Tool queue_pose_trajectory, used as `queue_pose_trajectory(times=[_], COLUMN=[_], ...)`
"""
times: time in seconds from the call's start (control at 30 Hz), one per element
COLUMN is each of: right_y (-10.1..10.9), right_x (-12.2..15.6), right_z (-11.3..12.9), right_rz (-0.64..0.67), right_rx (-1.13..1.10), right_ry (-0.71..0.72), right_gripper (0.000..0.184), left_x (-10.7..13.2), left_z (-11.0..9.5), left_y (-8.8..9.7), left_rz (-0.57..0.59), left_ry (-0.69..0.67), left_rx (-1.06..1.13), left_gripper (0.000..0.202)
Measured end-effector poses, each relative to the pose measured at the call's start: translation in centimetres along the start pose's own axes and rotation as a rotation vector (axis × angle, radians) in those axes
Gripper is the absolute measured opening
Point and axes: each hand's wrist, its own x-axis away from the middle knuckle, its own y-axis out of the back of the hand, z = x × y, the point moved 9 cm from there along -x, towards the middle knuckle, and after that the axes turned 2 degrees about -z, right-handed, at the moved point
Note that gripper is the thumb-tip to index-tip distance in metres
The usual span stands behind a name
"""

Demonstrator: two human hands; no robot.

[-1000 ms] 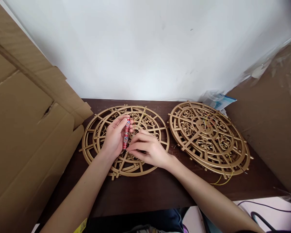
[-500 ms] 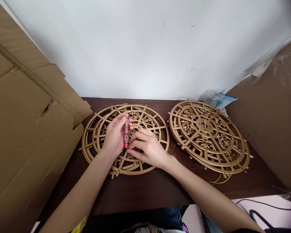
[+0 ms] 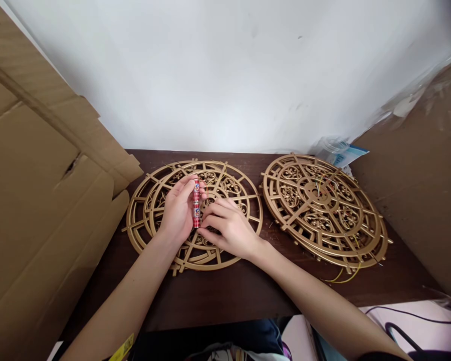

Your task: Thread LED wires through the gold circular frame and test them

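Note:
My left hand point(image 3: 178, 208) is closed around two red batteries point(image 3: 196, 204) lined up end to end, with the thumb on the upper one. Close by on the right, my right hand point(image 3: 227, 223) has its fingers bent and its fingertips drawn together at the lower battery's bottom end. What those fingertips pinch, if anything, is too small to tell. Beneath both hands lies a stack of gold openwork rings point(image 3: 248, 180) with scroll patterns, and thin yellow wires show on it. Both hands hide part of its middle.
Another stack of gold openwork rings point(image 3: 308, 210) lies on the dark tabletop point(image 3: 225, 301) to the right, with loose wires. A clear plastic bag point(image 3: 332, 146) sits behind it. Cardboard point(image 3: 41, 190) stands at the left, a brown box point(image 3: 421, 190) at the right, and a white wall behind.
The right fingertips have shifted slightly, up against the lower end of the batteries. The left hand keeps its hold, almost still.

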Motion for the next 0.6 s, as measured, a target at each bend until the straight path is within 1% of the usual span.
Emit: queue_pose_trajectory(times=[0.37,0.6], right_y=[0.21,0.22], right_x=[0.00,0.16], right_z=[0.13,0.03], right_rz=[-0.033,-0.049], right_rx=[0.029,0.057], right_ry=[0.001,0.002], right_gripper=[0.027,0.026], left_x=[0.02,0.15], left_z=[-0.08,-0.17], left_y=[0.01,-0.10], left_rz=[-0.003,-0.011], left_ry=[-0.007,-0.006], left_rx=[-0.011,-0.014], left_gripper=[0.009,0.009])
